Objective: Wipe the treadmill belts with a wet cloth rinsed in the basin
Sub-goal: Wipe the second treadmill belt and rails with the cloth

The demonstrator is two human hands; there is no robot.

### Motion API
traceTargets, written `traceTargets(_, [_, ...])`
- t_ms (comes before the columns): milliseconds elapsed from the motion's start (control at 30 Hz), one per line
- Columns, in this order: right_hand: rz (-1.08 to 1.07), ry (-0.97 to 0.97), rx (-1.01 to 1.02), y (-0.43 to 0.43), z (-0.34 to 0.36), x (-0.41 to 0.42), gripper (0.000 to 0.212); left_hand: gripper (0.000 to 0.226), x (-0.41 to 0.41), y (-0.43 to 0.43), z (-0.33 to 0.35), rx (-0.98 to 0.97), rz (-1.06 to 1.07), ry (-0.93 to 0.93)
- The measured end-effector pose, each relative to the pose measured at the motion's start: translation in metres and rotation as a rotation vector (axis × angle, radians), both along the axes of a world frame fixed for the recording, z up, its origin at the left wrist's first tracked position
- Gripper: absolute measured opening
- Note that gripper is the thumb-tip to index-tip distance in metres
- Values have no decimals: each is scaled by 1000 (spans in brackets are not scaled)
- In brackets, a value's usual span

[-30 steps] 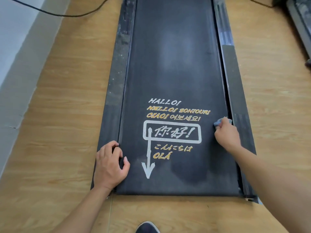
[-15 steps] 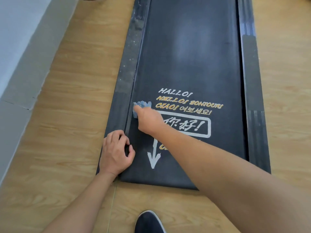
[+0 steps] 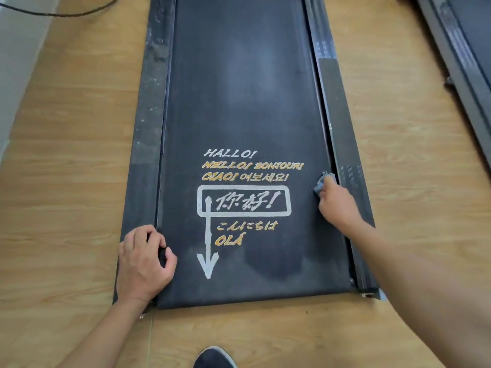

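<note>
Grey cloth (image 3: 322,181) under R hand (image 3: 338,208) fingers (image 3: 326,192), belt (image 3: 239,102) edge; L hand (image 3: 143,264) pinches belt.

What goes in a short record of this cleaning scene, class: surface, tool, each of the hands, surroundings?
Surface: black treadmill belt with printed greetings and a white arrow
Tool: grey cloth, pressed on the belt by its right edge
Right hand: grips the cloth
Left hand: fingers curled, resting where the belt meets the left rail
Surroundings: wooden floor, a cable at top left, a second treadmill at right, a dark shoe at the bottom
</note>
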State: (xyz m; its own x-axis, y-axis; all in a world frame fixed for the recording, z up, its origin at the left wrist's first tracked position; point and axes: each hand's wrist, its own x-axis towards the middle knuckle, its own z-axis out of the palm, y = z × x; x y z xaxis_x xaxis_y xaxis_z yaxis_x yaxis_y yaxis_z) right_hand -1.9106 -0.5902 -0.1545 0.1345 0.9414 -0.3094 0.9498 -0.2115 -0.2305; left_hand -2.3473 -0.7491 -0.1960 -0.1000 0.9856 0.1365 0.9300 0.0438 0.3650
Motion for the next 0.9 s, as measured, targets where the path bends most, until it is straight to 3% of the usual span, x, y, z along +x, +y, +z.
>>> traceTargets(100, [70, 118, 117, -10, -8, -68, 7, 16, 1, 2, 0, 25, -11, 12])
traceTargets(267, [377, 282, 26, -12, -4, -255, 17, 14, 0, 0, -3, 39, -19, 15])
traceTargets(367, [588, 210, -32, -22, -4, -344, 28, 15, -2, -2, -2, 34, 6, 51])
traceTargets(433, [640, 117, -31, -23, -4, -356, 34, 14, -3, -3, -3, 49, 19, 61])
traceTargets(500, [660, 85, -15, -18, -4, -328, 45, 14, -4, -3, -3, 48, 15, 49])
traceTargets(633, [484, 123, -54, -10, 5, -212, 61, 13, -3, -3, -3, 34, 15, 25])
traceTargets(800, [73, -100, -126, -19, 12, -15, 29, 12, -1, -1, -2, 27, 4, 35])
traceTargets(900, [-5, -133, -129, -28, 15, 24, 17, 12, -2, 0, -1, 22, 2, 27])
